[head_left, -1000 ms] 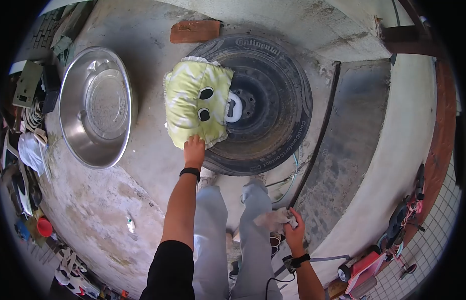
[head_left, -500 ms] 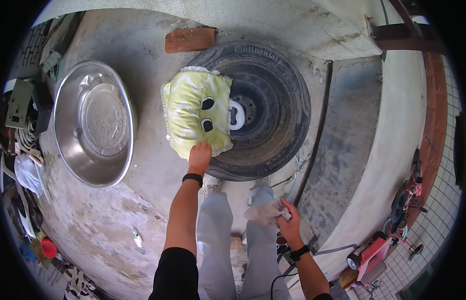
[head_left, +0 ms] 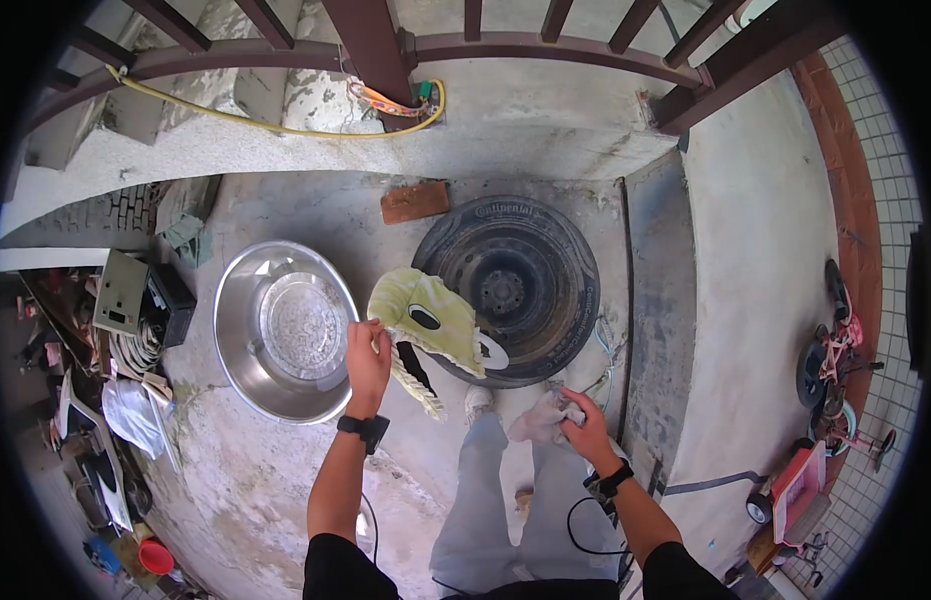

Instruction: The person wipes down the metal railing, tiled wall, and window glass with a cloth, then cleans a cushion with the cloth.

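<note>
A yellow-green padded cushion (head_left: 418, 292) with a frilled edge, a black eye patch and a white ring-shaped piece (head_left: 495, 350) hangs tilted from my left hand (head_left: 369, 362). The fingers pinch its near left corner, and part of its dark underside shows. Its far side overlaps the Continental tyre (head_left: 576, 325), which lies flat with its wheel rim; whether the cushion touches it I cannot tell. My right hand (head_left: 590, 432) grips a crumpled greyish-pink rag (head_left: 539, 420) in front of my legs.
A round metal basin (head_left: 233, 355) stands left of the tyre. Behind the tyre lies a red brick (head_left: 416, 202), with a low wall and railing (head_left: 546, 52) beyond. Clutter and a red bucket (head_left: 156, 557) line the left side. A red ride-on toy (head_left: 798, 480) is at right.
My left hand has raised the cushion's near edge off the tyre and tilted it, moving slightly left. My right hand still holds the rag. The view has shifted, now showing the railing.
</note>
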A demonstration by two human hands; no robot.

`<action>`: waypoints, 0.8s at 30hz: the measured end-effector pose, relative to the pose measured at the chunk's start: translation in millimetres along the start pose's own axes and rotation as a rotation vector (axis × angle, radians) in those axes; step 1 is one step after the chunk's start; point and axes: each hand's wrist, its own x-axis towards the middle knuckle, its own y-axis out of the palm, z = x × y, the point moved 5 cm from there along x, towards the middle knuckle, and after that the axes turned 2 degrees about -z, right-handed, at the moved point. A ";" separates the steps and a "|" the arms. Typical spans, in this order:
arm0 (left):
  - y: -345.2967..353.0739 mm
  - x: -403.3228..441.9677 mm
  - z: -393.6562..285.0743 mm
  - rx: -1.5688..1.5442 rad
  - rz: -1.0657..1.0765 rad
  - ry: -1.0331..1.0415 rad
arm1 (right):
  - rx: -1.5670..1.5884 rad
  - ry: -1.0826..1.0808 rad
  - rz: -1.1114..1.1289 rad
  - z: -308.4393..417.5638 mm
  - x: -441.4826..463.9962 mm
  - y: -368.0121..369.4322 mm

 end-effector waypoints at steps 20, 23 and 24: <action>-200.6 209.7 -344.4 -0.815 -0.286 -0.324 | 0.252 -0.197 -0.253 202.4 9.3 -173.1; -223.1 231.3 -358.8 -0.990 -0.278 -0.315 | 0.293 -0.155 -0.316 224.4 5.4 -187.6; -232.6 238.7 -368.6 -1.030 -0.277 -0.282 | 0.320 -0.142 -0.320 231.2 2.9 -188.7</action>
